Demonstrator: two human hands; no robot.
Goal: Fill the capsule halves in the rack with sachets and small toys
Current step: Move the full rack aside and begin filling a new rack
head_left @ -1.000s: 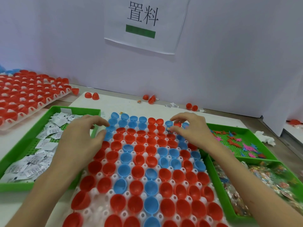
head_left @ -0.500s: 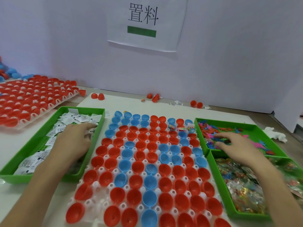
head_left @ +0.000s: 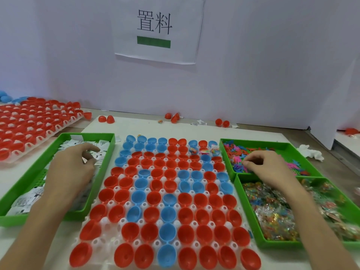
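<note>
White tabletop under a pale wall carries the knobbly translucent rack at 6 o'clock, its glossy red and blue capsule halves mostly hollow. At 9 o'clock my left hand curls over crinkly paper sachets in a green plastic tray. At 3 o'clock my right hand digs bent fingertips into flat, spiky small toys. Whether either hand grips anything, I cannot tell.

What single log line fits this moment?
left hand over sachet tray | right hand in small-toy tray | grasps unclear | capsule rack mostly unfilled
</note>
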